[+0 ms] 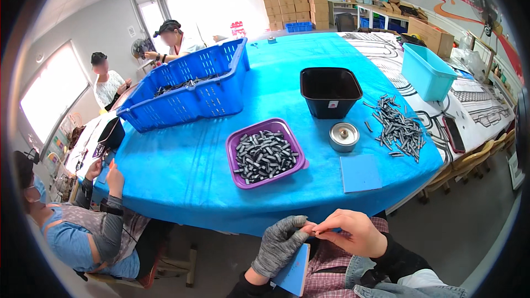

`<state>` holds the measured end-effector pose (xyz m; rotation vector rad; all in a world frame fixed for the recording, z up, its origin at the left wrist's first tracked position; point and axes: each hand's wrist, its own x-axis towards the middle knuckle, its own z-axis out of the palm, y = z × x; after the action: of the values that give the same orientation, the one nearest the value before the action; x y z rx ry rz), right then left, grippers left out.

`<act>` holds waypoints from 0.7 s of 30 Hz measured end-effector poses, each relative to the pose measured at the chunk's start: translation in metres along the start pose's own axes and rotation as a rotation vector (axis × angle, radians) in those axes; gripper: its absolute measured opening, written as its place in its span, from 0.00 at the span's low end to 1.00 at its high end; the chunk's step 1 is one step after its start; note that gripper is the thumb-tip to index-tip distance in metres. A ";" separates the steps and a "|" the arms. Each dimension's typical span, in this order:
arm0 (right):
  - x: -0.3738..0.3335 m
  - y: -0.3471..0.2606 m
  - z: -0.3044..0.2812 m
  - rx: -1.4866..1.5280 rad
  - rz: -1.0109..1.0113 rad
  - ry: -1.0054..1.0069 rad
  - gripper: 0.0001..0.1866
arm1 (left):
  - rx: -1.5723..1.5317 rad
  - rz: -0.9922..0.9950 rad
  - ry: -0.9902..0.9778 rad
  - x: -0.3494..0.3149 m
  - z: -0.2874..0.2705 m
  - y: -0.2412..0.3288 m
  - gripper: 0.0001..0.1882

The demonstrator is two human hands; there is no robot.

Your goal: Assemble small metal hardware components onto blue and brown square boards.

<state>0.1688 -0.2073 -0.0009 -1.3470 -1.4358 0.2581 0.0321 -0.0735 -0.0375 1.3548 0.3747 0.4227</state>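
My left hand (280, 245), in a grey fingerless glove, and my bare right hand (353, 232) meet over my lap just off the table's near edge. Fingertips of both are pinched together around something small and dark, too small to make out. Under the left hand a blue flat pad (297, 273) rests against my lap. Nearest on the table lies a blue square pad (360, 174). A purple tub (234, 172) of short grey-black pieces (265, 157) stands left of it, and a loose heap of longer grey-black strips (402, 129) lies to its right.
On the blue-covered table (182, 187) are a round metal tin (344, 136), a black bin (330, 99) and a large blue crate (193, 105). A turquoise bin (428, 77) and a phone (454, 134) sit at right. A co-worker (88, 232) sits left; two more people are farther back.
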 end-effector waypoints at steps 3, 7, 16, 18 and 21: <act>0.002 0.004 0.006 0.008 0.036 -0.012 0.09 | 0.029 -0.001 0.053 -0.006 -0.004 -0.007 0.09; 0.002 0.004 0.018 0.028 0.165 0.020 0.14 | 0.058 -0.089 0.078 -0.008 -0.007 -0.020 0.16; 0.000 0.014 0.014 -0.065 0.263 -0.063 0.30 | 0.066 -0.016 0.057 -0.002 -0.004 -0.024 0.14; 0.002 0.016 0.010 -0.122 0.222 -0.098 0.33 | 0.273 -0.019 0.063 -0.002 0.001 -0.013 0.13; 0.006 0.012 0.007 -0.272 0.157 -0.168 0.34 | 0.345 -0.052 0.075 0.001 0.005 -0.011 0.13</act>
<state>0.1712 -0.1948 -0.0090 -1.6971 -1.5476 0.2918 0.0362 -0.0786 -0.0480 1.6635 0.5626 0.3777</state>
